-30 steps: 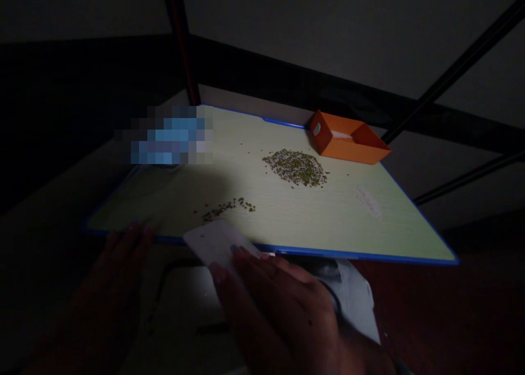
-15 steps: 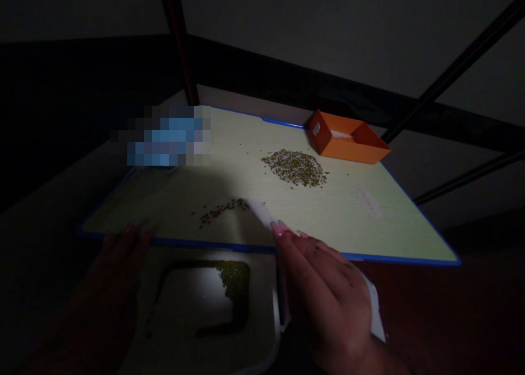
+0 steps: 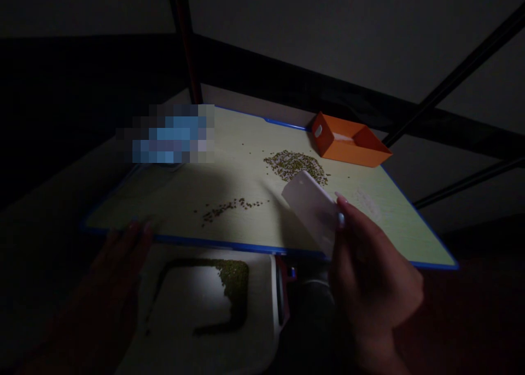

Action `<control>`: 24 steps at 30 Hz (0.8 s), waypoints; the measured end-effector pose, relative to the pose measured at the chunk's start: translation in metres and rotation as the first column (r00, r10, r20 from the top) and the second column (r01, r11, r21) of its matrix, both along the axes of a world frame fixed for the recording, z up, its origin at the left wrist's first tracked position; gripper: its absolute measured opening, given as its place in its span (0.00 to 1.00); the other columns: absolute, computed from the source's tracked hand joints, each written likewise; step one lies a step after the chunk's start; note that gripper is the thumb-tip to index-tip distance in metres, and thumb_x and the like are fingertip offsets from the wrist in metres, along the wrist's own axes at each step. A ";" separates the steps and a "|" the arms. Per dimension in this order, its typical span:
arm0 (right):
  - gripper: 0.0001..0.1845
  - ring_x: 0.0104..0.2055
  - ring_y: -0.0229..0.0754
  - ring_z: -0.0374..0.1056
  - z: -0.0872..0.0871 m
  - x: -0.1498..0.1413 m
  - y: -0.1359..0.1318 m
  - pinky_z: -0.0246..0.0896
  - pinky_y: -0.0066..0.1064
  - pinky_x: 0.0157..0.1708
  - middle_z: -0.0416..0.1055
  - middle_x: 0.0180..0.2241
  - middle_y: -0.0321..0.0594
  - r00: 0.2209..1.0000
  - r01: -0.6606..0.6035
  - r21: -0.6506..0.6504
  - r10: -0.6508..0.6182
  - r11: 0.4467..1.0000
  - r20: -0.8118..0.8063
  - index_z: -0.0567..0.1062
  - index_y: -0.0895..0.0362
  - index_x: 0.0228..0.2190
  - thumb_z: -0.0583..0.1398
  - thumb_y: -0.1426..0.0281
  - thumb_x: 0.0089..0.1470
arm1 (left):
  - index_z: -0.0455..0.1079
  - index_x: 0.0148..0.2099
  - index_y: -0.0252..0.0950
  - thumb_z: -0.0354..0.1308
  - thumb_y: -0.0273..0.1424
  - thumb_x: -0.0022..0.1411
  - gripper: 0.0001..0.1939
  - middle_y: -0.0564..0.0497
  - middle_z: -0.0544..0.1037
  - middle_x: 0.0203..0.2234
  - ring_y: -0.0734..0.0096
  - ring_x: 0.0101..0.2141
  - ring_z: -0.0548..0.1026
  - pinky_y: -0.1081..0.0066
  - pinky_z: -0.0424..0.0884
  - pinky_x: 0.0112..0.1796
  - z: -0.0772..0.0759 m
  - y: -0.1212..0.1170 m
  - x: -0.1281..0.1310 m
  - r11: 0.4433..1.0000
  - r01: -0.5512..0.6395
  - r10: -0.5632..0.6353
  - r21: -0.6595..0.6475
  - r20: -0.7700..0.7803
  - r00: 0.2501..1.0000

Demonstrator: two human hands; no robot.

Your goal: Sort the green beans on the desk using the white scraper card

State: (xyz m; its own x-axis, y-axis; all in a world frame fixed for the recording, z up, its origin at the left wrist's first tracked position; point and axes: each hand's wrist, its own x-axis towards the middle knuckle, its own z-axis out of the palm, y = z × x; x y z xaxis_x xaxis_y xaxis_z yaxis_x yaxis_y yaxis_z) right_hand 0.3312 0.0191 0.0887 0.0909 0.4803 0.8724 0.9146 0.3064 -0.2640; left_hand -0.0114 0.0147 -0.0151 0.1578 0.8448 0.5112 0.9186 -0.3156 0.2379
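Observation:
My right hand (image 3: 371, 265) grips a white flat scraper card (image 3: 312, 206), held tilted above the pale green board (image 3: 369, 222) just in front of a pile of small green beans (image 3: 296, 166). A thin trail of the same beans (image 3: 229, 206) lies nearer the board's front edge. My left hand (image 3: 118, 276) rests in shadow at the board's front left edge, fingertips touching the blue rim, fingers stretched. Below the edge sits a white tray (image 3: 262, 331) with beans (image 3: 233, 276) gathered along its far and right sides.
An orange open box (image 3: 348, 142) stands at the board's far right corner. A blurred blue patch (image 3: 168, 134) covers something at the far left. Dark metal bars (image 3: 459, 74) cross behind. The surroundings are very dark.
My right hand has lifted the white card from the front edge and carried it rightward and forward toward the bean pile. The tray below came into view. The left hand stayed put.

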 end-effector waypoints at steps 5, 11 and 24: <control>0.18 0.39 0.44 0.84 -0.001 -0.005 0.012 0.81 0.31 0.38 0.86 0.44 0.41 0.992 -0.085 -0.038 0.081 0.996 -0.097 0.82 0.54 0.51 0.62 0.76 0.61 | 0.39 0.73 0.57 0.42 0.29 0.67 0.36 0.61 0.49 0.76 0.59 0.74 0.49 0.46 0.51 0.74 -0.003 -0.002 -0.004 0.997 -0.034 0.035 -0.069 -0.001 0.999; 0.17 0.37 0.43 0.84 0.000 -0.010 0.018 0.80 0.29 0.35 0.86 0.42 0.43 0.981 -0.151 -0.063 0.142 0.986 -0.134 0.83 0.55 0.49 0.61 0.76 0.60 | 0.38 0.73 0.59 0.43 0.31 0.67 0.37 0.60 0.50 0.76 0.54 0.74 0.50 0.41 0.53 0.73 0.001 -0.005 -0.002 0.995 -0.038 0.041 -0.094 0.023 0.999; 0.18 0.35 0.41 0.82 0.007 -0.016 0.009 0.79 0.29 0.34 0.86 0.39 0.40 0.967 -0.237 -0.121 0.223 0.964 -0.124 0.82 0.55 0.51 0.60 0.78 0.61 | 0.39 0.74 0.54 0.44 0.30 0.67 0.37 0.55 0.50 0.76 0.54 0.74 0.49 0.41 0.52 0.74 0.003 -0.003 -0.002 0.996 -0.025 0.024 -0.090 -0.009 1.000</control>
State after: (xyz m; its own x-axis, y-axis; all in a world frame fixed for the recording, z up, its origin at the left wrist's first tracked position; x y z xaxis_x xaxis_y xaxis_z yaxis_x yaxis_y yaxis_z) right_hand 0.3149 0.0285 0.0954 0.0543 0.6112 0.7896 0.7873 0.4601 -0.4103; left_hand -0.0133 0.0117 -0.0125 0.1399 0.8910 0.4318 0.9278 -0.2703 0.2571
